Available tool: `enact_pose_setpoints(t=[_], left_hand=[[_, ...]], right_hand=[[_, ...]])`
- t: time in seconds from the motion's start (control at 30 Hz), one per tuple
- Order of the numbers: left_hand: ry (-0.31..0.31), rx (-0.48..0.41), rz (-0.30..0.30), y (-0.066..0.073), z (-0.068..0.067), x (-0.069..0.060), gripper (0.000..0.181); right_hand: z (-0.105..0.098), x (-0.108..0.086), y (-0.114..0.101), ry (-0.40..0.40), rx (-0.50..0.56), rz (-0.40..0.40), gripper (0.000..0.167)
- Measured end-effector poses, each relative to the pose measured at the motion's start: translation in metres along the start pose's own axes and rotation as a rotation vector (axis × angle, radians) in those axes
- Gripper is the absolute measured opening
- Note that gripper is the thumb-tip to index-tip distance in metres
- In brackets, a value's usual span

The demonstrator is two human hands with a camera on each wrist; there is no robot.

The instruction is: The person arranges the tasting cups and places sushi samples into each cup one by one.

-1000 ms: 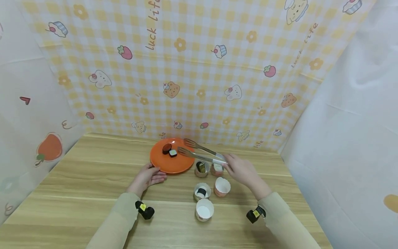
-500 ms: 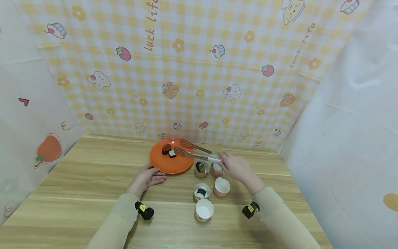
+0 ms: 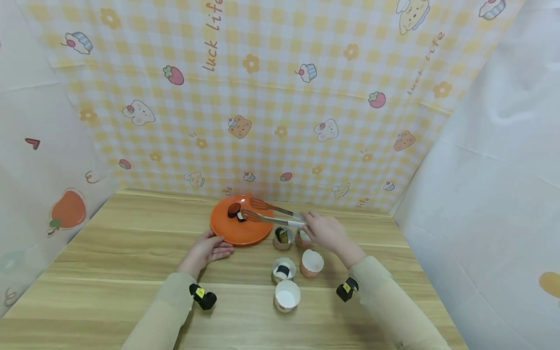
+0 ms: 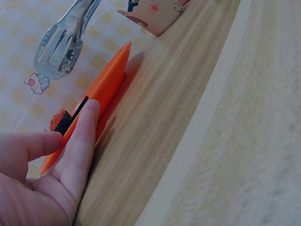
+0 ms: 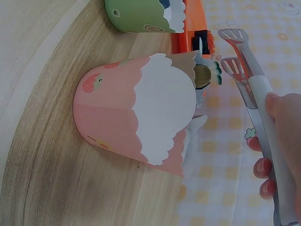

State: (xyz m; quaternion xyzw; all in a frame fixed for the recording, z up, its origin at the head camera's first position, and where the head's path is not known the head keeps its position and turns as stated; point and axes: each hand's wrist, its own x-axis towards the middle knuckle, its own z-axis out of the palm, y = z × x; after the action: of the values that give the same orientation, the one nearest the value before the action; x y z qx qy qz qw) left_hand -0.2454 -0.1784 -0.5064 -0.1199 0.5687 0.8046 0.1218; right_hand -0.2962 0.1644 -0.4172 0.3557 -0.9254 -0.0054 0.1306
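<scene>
My left hand (image 3: 207, 250) holds the near left rim of an orange plate (image 3: 238, 236), thumb at the rim and fingers along its edge. On the plate are a roe-topped sushi piece (image 3: 234, 209) and a smaller white-and-black sushi roll (image 3: 240, 216). My right hand (image 3: 325, 232) grips metal tongs (image 3: 280, 221) by their pale handle. Their slotted heads reach over the plate, spread apart, the nearer one beside the smaller roll in the head view. Whether it touches the roll I cannot tell. In the right wrist view, the tongs (image 5: 256, 89) show nothing between their heads.
Right of the plate stand several paper cups. One holds a dark-and-green sushi piece (image 3: 283, 236), another a black-banded white piece (image 3: 283, 270). A front cup (image 3: 287, 295) and a right cup (image 3: 311, 263) show white insides. A checked cloth (image 3: 280, 160) hangs behind the table.
My right hand and the tongs have moved left, bringing the tong heads further over the plate towards the smaller roll. My left hand stays at the plate's rim.
</scene>
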Motion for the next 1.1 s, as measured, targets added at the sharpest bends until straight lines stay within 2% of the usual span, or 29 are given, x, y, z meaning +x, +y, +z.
enact_pose_setpoints(t=[0.5, 0.83, 1.1], left_hand=[[0.0, -0.002, -0.005, -0.001, 0.0, 0.001, 0.043], [0.007, 0.0, -0.01, -0.001, -0.001, 0.002, 0.044], [0.003, -0.013, -0.01, 0.0, -0.002, 0.004, 0.045]], right_hand=[[0.003, 0.009, -0.001, -0.044, 0.017, 0.032, 0.034], [0.006, 0.018, -0.009, -0.123, 0.02, 0.069, 0.034], [0.011, 0.022, -0.014, -0.154, 0.003, 0.077, 0.027]])
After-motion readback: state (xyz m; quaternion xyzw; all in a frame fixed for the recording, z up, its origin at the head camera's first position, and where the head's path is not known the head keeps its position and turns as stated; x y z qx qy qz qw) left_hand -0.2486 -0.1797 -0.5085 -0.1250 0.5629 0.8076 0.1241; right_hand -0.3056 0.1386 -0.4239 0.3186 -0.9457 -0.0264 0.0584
